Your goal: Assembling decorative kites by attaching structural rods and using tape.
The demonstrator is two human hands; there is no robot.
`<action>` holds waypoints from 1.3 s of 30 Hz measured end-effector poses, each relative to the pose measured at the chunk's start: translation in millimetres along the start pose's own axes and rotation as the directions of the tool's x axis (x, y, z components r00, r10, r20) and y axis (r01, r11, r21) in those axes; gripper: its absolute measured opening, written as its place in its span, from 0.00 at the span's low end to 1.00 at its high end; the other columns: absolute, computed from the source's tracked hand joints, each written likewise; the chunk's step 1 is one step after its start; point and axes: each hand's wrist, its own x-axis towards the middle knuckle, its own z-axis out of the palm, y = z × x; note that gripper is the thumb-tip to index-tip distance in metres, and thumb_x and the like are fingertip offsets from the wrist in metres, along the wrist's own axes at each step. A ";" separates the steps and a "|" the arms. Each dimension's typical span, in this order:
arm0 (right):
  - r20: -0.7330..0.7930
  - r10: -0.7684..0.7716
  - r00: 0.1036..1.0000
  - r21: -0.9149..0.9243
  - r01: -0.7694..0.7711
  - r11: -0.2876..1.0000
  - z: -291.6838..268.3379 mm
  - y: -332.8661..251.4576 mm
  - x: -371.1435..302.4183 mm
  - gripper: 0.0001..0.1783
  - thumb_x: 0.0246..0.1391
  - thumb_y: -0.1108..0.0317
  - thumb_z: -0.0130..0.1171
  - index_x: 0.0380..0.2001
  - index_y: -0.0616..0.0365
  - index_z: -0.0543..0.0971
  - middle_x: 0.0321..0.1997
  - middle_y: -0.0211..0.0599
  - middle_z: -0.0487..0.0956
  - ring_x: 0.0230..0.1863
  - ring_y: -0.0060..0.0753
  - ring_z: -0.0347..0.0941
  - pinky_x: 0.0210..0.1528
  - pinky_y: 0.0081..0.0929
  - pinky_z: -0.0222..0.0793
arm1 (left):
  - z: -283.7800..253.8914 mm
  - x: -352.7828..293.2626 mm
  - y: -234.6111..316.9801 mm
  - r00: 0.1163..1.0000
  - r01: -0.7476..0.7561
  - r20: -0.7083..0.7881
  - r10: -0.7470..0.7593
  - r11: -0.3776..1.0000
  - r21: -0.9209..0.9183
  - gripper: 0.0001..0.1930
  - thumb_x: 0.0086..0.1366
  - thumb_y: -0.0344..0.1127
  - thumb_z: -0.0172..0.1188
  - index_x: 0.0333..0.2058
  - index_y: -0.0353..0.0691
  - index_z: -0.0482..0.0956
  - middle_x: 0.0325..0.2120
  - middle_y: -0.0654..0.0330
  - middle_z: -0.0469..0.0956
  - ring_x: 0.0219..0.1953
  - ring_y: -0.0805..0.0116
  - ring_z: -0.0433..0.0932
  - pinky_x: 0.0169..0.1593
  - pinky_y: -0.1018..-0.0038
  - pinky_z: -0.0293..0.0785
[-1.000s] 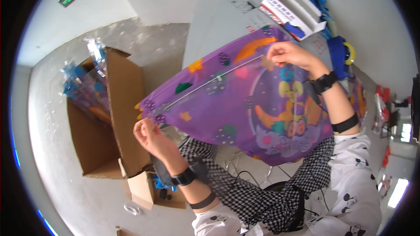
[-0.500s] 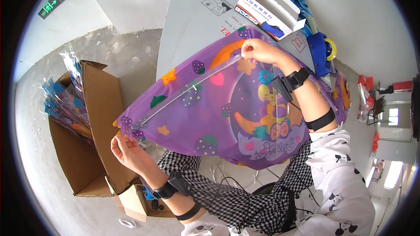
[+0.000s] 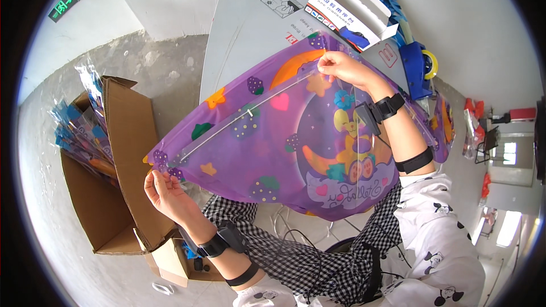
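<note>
Kite (image 3: 259, 145), purple and printed, is spread slantwise between the hands: its far part is over the tabletop (image 3: 242, 37), its near part over the legs (image 3: 296, 250). A white rod (image 3: 222, 128) is seen lying along it, from near the left corner to the far right.

Right hand (image 3: 347, 72): grip pinched on the rod's far end. Left hand (image 3: 170, 193): grip pinched at the kite's left corner; whether the rod's near end is also caught there cannot be told. By holding at two distant points, the span is probably drawn straight and the rod steadied against the cloth. The loose near part appears to be borne by the lap.

A tape dispenser (image 3: 412, 71) is placed at far right, beside a white box (image 3: 352, 14), apparently within reach and clear of the spread. At left, clear packets (image 3: 85, 131) are stood on end in a carton (image 3: 131, 153), presumably to save room.
</note>
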 end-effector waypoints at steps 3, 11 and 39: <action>-0.006 -0.011 1.000 0.041 0.011 0.999 -1.0 6.2 0.4 0.05 0.59 0.72 0.52 0.34 0.63 0.73 0.30 0.33 0.74 0.29 0.23 0.72 0.31 0.22 0.69 | 1.2 -2.1 -0.1 1.000 0.000 -0.001 0.000 1.000 0.019 0.05 0.65 0.31 0.60 0.38 0.43 0.74 0.30 0.66 0.76 0.31 0.80 0.73 0.34 0.84 0.68; -0.040 0.012 0.999 -0.120 -0.017 0.993 5.9 17.4 7.9 0.05 0.59 0.71 0.53 0.36 0.59 0.69 0.31 0.29 0.72 0.32 0.20 0.71 0.34 0.20 0.68 | 2.9 -7.3 -3.7 1.000 -0.010 -0.002 0.010 0.994 0.105 0.05 0.65 0.31 0.60 0.38 0.43 0.74 0.28 0.68 0.75 0.30 0.82 0.72 0.34 0.86 0.66; -0.276 -0.366 0.889 -0.545 0.169 0.821 32.4 41.2 15.9 0.12 0.54 0.76 0.56 0.37 0.58 0.63 0.31 0.43 0.72 0.35 0.46 0.73 0.39 0.36 0.68 | -9.7 4.7 -16.4 0.991 -0.064 -0.082 0.107 0.910 0.409 0.11 0.57 0.23 0.65 0.37 0.37 0.73 0.29 0.65 0.75 0.32 0.79 0.74 0.38 0.86 0.71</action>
